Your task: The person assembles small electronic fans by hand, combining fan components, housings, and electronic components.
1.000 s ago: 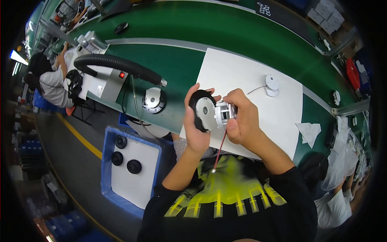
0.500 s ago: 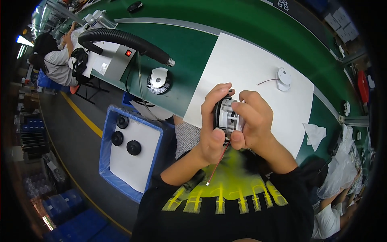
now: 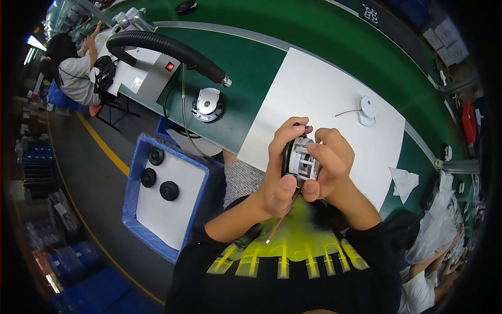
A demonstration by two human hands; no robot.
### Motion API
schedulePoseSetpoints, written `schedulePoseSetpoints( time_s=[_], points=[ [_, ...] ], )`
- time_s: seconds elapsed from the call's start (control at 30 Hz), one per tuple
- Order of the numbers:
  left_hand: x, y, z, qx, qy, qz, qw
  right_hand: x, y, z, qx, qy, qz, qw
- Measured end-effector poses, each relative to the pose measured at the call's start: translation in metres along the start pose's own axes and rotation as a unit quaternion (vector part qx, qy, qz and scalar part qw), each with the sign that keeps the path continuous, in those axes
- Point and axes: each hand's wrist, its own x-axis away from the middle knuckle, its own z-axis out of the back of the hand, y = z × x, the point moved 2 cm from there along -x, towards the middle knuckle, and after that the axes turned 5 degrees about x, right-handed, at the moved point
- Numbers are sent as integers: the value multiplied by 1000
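Note:
Between my hands, above the near edge of the white sheet, is a round white plastic assembly (image 3: 300, 162) with a black rim on its left side. My left hand (image 3: 281, 175) wraps round the black side, its thumb low on the near edge. From the right, my right hand (image 3: 332, 159) grips the white slotted side with curled fingers and thumb. A thin red wire (image 3: 280, 224) with a small white connector hangs from the assembly in front of my shirt. Part of the assembly is hidden by my fingers.
A white round part (image 3: 368, 108) with a wire lies on the white sheet (image 3: 314, 83). Leftward stand a white-and-black round unit (image 3: 208, 104) and a black hose (image 3: 172, 44) on a grey box. A blue bin (image 3: 180, 248) holds black round parts. Other people sit far left and lower right.
The assembly is turned slightly in my hands, showing more of its slotted white side. The whole view has shifted a little. Both hands keep hold.

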Motion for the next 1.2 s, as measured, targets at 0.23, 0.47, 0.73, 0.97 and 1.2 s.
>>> schedulePoseSetpoints(
  time_s=[0.23, 0.47, 0.73, 0.97, 1.2],
  points=[
    [1, -2, 8, -128, -49, -78, 988, 6, 4, -3, -26, 14, 32, 999],
    [-7, 1, 8, -169, -79, -124, 974, 3, 9, -1, -49, 66, 84, 993],
    [-32, 4, 1, -79, -94, -213, 969, -29, 12, 12, -36, 47, 146, 987],
    [-100, -3, -40, 5, -211, -235, 949, -41, 51, 50, 30, 183, 133, 974],
    [-152, -29, -88, 56, -228, -139, 962, -64, 99, 94, 39, 211, 91, 973]
  ],
)
